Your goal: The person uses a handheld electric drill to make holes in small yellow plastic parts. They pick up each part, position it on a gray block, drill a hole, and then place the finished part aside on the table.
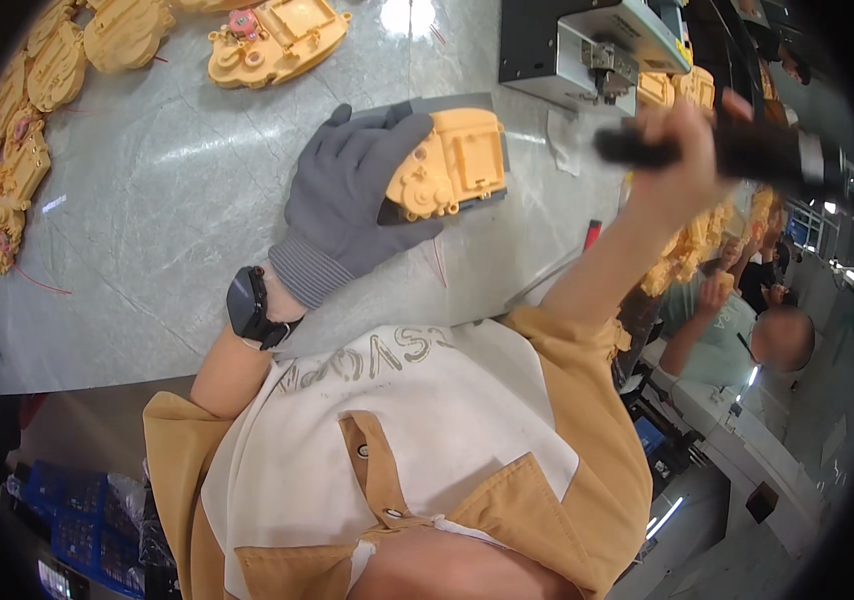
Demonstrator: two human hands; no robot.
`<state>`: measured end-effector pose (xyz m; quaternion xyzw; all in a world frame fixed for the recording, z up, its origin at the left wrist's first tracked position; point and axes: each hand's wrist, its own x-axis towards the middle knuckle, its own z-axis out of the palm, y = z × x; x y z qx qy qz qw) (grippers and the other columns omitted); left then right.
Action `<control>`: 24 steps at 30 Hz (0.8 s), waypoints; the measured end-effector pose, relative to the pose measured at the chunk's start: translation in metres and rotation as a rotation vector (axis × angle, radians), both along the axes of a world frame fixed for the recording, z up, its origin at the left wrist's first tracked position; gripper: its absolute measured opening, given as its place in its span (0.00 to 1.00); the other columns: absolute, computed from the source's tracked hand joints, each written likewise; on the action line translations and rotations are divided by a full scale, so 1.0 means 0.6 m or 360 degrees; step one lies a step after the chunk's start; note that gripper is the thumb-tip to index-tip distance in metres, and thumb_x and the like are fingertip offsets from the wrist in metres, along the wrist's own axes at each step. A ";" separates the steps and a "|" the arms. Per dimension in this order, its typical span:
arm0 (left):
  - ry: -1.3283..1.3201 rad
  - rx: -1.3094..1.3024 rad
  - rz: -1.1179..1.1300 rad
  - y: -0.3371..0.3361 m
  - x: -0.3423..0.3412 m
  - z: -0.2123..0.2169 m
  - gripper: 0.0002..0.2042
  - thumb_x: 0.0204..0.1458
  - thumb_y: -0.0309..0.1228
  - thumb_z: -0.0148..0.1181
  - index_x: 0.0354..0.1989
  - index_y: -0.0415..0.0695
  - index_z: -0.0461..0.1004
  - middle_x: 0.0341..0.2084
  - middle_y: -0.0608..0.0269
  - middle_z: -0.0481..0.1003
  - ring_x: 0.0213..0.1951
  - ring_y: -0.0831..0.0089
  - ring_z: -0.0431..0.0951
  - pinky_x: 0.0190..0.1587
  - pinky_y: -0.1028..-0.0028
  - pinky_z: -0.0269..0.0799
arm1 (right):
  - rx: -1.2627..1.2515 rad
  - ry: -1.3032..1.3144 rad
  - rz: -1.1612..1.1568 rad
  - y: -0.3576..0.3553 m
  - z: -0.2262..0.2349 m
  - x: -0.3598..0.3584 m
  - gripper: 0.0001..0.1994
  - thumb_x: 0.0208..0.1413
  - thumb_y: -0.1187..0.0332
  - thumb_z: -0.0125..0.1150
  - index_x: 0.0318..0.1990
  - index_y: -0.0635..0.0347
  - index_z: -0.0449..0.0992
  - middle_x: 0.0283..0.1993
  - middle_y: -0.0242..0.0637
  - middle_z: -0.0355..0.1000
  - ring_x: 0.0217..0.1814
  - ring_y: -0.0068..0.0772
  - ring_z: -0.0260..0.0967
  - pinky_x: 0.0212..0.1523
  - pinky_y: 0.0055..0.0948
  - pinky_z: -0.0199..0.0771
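Head view: gloved left hand (352, 195) clasps yellow plastic housing (452, 165); right hand (682, 150) grips black tool (737, 150).

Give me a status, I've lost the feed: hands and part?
Left hand, gloved, pressing yellow housing to table. Right hand raised, gripping black tool. Nothing between them.
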<state>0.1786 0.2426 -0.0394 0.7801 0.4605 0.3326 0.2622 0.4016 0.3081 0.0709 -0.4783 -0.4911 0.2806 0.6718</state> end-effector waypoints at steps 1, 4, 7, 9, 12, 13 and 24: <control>-0.0002 -0.0014 -0.0014 0.003 -0.001 0.002 0.41 0.30 0.43 0.71 0.57 0.48 0.60 0.45 0.59 0.69 0.51 0.61 0.66 0.62 0.56 0.53 | 0.0148 0.0115 0.0181 -0.035 -0.007 -0.010 0.27 0.40 0.84 0.52 0.52 0.64 0.55 0.15 0.36 0.62 0.13 0.26 0.59 0.20 0.28 0.66; -0.0022 -0.0042 -0.0081 0.005 0.001 -0.002 0.41 0.30 0.43 0.70 0.58 0.49 0.60 0.46 0.59 0.68 0.52 0.61 0.66 0.62 0.57 0.53 | 0.0392 0.0187 0.0514 -0.127 -0.010 -0.060 0.30 0.45 0.81 0.48 0.58 0.55 0.50 0.20 0.35 0.61 0.14 0.30 0.59 0.21 0.35 0.66; -0.0042 -0.0033 -0.0084 0.001 -0.001 -0.003 0.42 0.30 0.44 0.70 0.58 0.49 0.59 0.48 0.59 0.67 0.52 0.60 0.66 0.61 0.56 0.54 | 0.0420 0.0286 0.0654 -0.141 -0.009 -0.101 0.30 0.46 0.81 0.49 0.59 0.52 0.49 0.20 0.36 0.61 0.15 0.33 0.59 0.22 0.36 0.65; -0.0058 -0.0013 -0.0027 -0.003 -0.001 -0.006 0.42 0.30 0.45 0.70 0.58 0.49 0.59 0.48 0.59 0.67 0.52 0.60 0.66 0.61 0.56 0.55 | 0.0402 0.0295 0.0671 -0.139 -0.019 -0.117 0.30 0.46 0.81 0.49 0.58 0.52 0.50 0.21 0.37 0.62 0.15 0.33 0.59 0.22 0.36 0.65; -0.0111 -0.0014 -0.0053 -0.002 0.000 -0.004 0.41 0.31 0.47 0.69 0.58 0.48 0.59 0.49 0.59 0.67 0.51 0.59 0.66 0.60 0.55 0.55 | 0.0374 0.0269 0.0655 -0.137 -0.026 -0.127 0.29 0.46 0.81 0.48 0.57 0.52 0.51 0.21 0.37 0.62 0.15 0.32 0.59 0.22 0.36 0.65; -0.0138 -0.0002 -0.0036 -0.003 0.001 -0.003 0.41 0.31 0.48 0.69 0.57 0.48 0.59 0.49 0.59 0.67 0.51 0.59 0.66 0.60 0.55 0.55 | 0.0364 0.0258 0.0649 -0.138 -0.028 -0.128 0.29 0.46 0.81 0.48 0.57 0.52 0.51 0.21 0.36 0.62 0.15 0.32 0.59 0.22 0.36 0.65; -0.0214 0.0068 0.0065 -0.009 0.010 -0.010 0.39 0.33 0.46 0.69 0.56 0.47 0.61 0.47 0.59 0.68 0.51 0.60 0.67 0.60 0.54 0.55 | 0.0361 0.0340 0.0697 -0.139 -0.031 -0.122 0.28 0.45 0.81 0.46 0.57 0.51 0.52 0.21 0.35 0.61 0.15 0.31 0.59 0.21 0.35 0.64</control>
